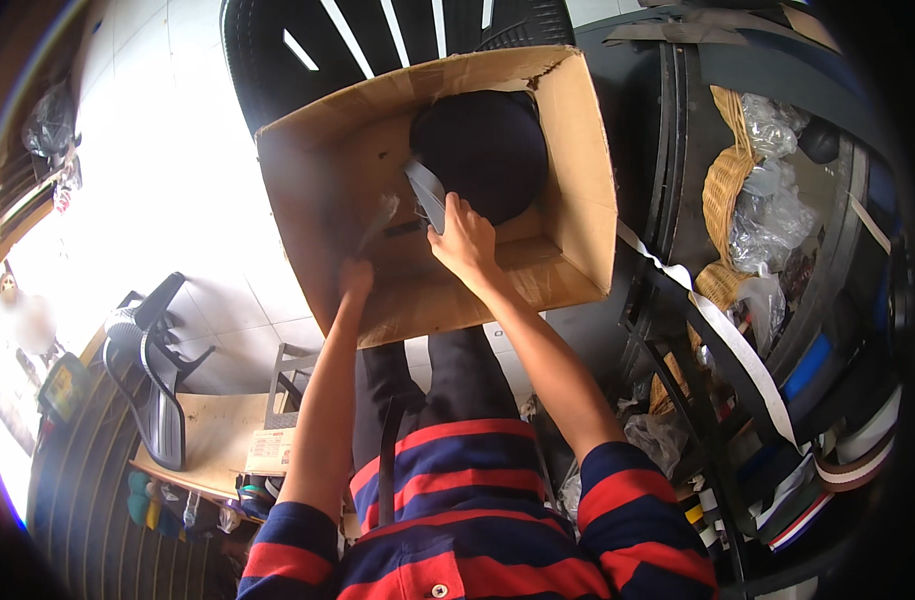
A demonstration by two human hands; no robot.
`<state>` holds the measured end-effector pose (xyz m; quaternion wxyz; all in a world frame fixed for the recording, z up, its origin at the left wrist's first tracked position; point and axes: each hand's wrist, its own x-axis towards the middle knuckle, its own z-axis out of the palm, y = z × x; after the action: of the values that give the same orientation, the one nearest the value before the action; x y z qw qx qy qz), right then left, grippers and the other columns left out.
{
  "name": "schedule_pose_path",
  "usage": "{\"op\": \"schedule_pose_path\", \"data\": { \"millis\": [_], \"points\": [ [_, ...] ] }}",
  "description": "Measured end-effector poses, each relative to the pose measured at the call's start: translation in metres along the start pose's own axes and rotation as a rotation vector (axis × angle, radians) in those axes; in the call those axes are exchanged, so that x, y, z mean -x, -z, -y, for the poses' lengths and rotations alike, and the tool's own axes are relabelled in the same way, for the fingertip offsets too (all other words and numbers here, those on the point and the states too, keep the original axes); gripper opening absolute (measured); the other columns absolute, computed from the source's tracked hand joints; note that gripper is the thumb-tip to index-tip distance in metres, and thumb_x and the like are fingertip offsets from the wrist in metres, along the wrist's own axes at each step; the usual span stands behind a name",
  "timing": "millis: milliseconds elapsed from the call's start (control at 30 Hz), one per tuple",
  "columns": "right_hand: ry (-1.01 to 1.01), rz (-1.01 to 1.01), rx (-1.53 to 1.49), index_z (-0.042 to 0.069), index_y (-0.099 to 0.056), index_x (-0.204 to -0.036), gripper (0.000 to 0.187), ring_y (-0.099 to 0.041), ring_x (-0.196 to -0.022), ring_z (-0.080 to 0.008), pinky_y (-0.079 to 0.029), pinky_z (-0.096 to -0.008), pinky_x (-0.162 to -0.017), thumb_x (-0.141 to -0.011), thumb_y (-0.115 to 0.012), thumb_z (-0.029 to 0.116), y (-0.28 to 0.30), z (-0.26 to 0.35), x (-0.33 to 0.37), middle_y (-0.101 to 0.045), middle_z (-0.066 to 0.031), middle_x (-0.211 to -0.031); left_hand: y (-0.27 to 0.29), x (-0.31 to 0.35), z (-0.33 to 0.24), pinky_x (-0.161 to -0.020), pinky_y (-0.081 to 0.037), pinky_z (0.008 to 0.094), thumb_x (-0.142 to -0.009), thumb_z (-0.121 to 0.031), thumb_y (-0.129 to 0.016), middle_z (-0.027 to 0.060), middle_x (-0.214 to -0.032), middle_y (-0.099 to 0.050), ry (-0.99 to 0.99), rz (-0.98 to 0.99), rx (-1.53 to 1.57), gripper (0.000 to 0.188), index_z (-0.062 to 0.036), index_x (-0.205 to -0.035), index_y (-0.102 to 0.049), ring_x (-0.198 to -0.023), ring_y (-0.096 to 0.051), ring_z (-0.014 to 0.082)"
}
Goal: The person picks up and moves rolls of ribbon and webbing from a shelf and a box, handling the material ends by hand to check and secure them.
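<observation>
A large open cardboard box (578, 150) stands in front of me with both my hands inside it. My right hand (466, 243) is closed on a flat, slightly curved grey piece (426, 190), which looks stiff. Behind that piece lies a large rounded dark navy item (488, 150), filling the far right of the box. To the left, my left hand (356, 277) is smeared by motion and its fingers look closed. A thin pale, partly see-through thing (383, 218) sticks up from it; its kind is not clear.
Beyond the box is a black slatted plastic chair (348, 40). On the right, a dark rack holds wicker baskets (725, 190) with clear plastic bags, and a white strap (733, 340) hangs there. At the left, a black chair part (163, 400) rests by a wooden tabletop (213, 420).
</observation>
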<state>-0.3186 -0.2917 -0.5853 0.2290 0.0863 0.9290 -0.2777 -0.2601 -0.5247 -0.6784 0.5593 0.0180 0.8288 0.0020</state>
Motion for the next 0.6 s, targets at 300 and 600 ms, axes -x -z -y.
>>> {"op": "schedule_pose_path", "data": {
  "millis": [300,600],
  "points": [
    [-0.21,-0.154,0.039,0.002,-0.047,-0.094,0.037,-0.064,-0.076,-0.037,-0.053,-0.0457,-0.064,-0.079,-0.067,0.028,0.032,-0.014,0.016,-0.06,-0.0181,-0.085,-0.054,-0.029,0.009,-0.082,-0.052,0.0465,-0.086,-0.027,-0.051,0.025,-0.101,-0.064,0.083,-0.265,0.137,0.032,-0.0016,-0.097,-0.067,-0.095,-0.063,0.0407],
    [-0.086,-0.167,-0.188,-0.001,-0.048,-0.089,0.038,-0.06,-0.079,-0.0434,-0.049,-0.0485,-0.067,-0.079,-0.069,0.029,0.037,-0.032,0.026,-0.061,-0.0234,-0.085,0.009,0.013,-0.027,-0.096,-0.043,0.0479,-0.084,-0.027,-0.055,0.0302,-0.122,-0.053,0.207,-0.13,0.52,0.058,0.0009,-0.133,-0.04,-0.113,-0.052,0.0457]
  ]
}}
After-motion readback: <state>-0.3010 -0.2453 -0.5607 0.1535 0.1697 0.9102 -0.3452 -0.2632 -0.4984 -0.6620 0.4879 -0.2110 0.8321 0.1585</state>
